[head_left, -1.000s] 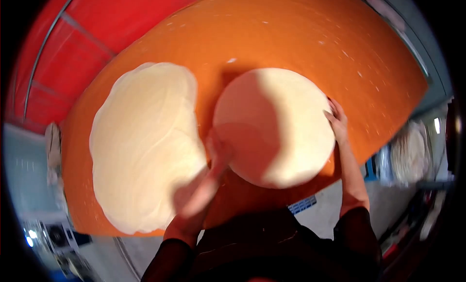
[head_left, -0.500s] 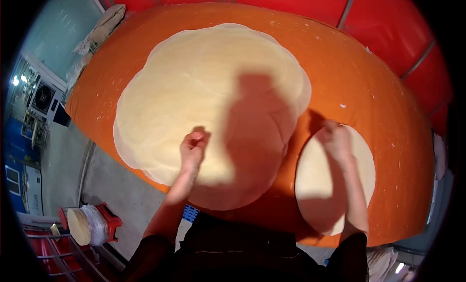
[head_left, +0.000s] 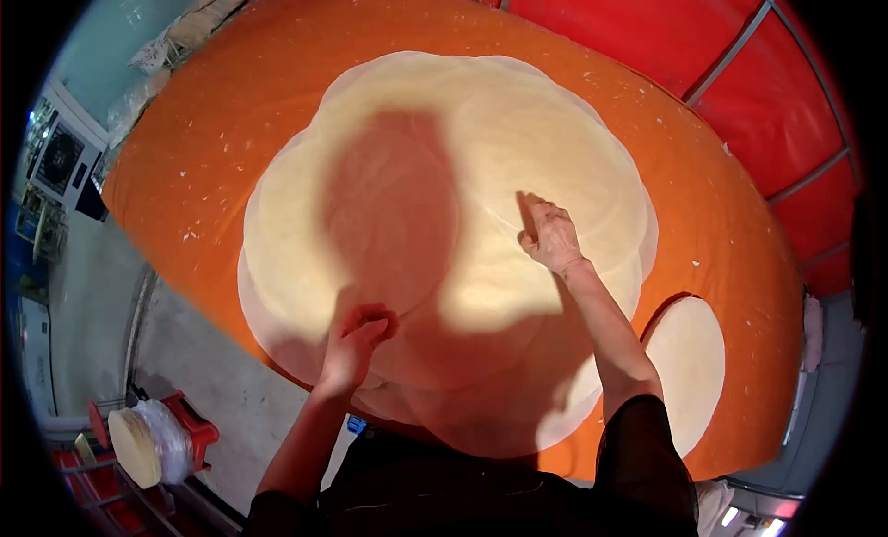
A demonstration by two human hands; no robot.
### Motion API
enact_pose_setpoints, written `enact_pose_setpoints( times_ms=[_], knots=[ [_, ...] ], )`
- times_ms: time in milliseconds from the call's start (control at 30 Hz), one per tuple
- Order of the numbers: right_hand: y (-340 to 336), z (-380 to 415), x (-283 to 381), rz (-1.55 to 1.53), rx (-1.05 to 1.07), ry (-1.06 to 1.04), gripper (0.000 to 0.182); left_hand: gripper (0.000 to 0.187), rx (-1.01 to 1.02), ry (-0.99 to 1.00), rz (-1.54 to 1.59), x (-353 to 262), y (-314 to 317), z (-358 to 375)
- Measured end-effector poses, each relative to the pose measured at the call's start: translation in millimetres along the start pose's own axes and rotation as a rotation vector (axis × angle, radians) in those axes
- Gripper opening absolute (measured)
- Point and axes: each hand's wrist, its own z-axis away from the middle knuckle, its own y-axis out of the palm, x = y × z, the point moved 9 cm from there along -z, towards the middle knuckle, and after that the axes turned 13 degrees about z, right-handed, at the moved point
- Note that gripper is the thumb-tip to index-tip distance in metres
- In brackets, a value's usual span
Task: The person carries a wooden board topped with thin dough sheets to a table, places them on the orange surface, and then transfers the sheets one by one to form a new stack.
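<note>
Thin, pale round sheets, like rolled dough, overlap in a wide scalloped spread (head_left: 546, 121) on an orange-covered table (head_left: 213, 148). My right hand (head_left: 553, 236) is at the spread's right half, fingers stretched out and thumb apart, holding nothing I can see. Over the near left part is my left hand (head_left: 356, 347), its fingers curled in; whatever they hold, if anything, is hidden. Beside the spread, to the right, lies a round stack of pale sheets (head_left: 694, 370), its left side partly behind my right arm. Shadows of my head and arms darken the sheets.
Red padded panels (head_left: 629, 37) stand behind the table. On the floor at left, a red stool (head_left: 190, 431) bears a plastic-wrapped stack of round sheets (head_left: 134, 447). A boxy unit with a fan (head_left: 63, 158) stands farther left. Bundled cloth (head_left: 203, 19) lies at the back-left corner.
My right hand has moved left from the round stack onto the spread, and its fingers have straightened. The spread reaches farther at its near right side. The head view has shifted.
</note>
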Motion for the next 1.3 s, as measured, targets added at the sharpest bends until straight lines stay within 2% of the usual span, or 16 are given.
enact_pose_setpoints(
  times_ms=[33, 133, 267, 400, 433, 500, 567, 633, 733, 833, 900, 967, 1000, 1133, 1233, 1300],
  knots=[
    [-12, -2, 19, 0.071, -0.119, -0.126, 0.055, 0.019, 0.037, -0.025, 0.049, -5, 8, -11],
    [-10, -6, 37, 0.192, -0.172, -0.162, 0.058, 0.018, 0.125, -0.121, 0.21, -7, 29, -51],
    [11, -11, 24, 0.179, -0.166, -0.013, 0.062, 0.023, 0.306, -0.132, 0.32, 7, 65, -117],
    [-8, -21, 27, 0.179, -0.267, 0.026, 0.049, 0.028, 0.252, -0.202, 0.377, 32, 92, -176],
    [-9, -24, 29, 0.208, -0.33, -0.081, 0.038, 0.029, 0.224, -0.208, 0.372, 34, 99, -185],
    [-5, -42, -29, -0.547, -0.272, 0.244, 0.031, 0.027, 0.125, -0.195, 0.39, 33, 109, -199],
    [-35, -69, -75, -0.108, -0.107, 0.289, 0.026, 0.025, 0.075, -0.22, 0.384, 37, 109, -209],
    [-108, -97, -96, 0.185, -0.102, 0.297, 0.022, 0.023, 0.093, -0.267, 0.37, 43, 112, -224],
    [-175, -90, -65, 0.445, -0.307, 0.173, 0.02, 0.021, 0.138, -0.241, 0.215, 40, 116, -234],
    [-129, -58, -38, 0.498, -0.305, -0.005, 0.022, 0.019, 0.109, -0.21, 0.03, 33, 121, -239],
    [-63, -29, -25, 0.598, -0.159, 0.074, 0.025, 0.017, 0.185, -0.14, 0.007, 33, 125, -251],
    [-15, 2, -6, 0.515, -0.161, 0.07, 0.035, 0.013, 0.181, -0.127, 0.087, 29, 133, -252],
    [-1, 9, -1, 0.311, -0.092, 0.124, 0.039, 0.009, 0.14, -0.144, 0.182, 21, 144, -244],
    [-3, 19, 23, 0.165, -0.257, 0.33, 0.039, 0.013, 0.163, -0.135, 0.197, 21, 150, -263],
    [-13, 16, 27, 0.316, -0.339, 0.247, 0.033, 0.017, 0.238, -0.135, 0.212, 9, 163, -262],
    [-17, 3, -11, 0.073, -0.074, 0.426, 0.023, 0.019, 0.04, -0.228, 0.101, 14, 143, -266]
  ],
)
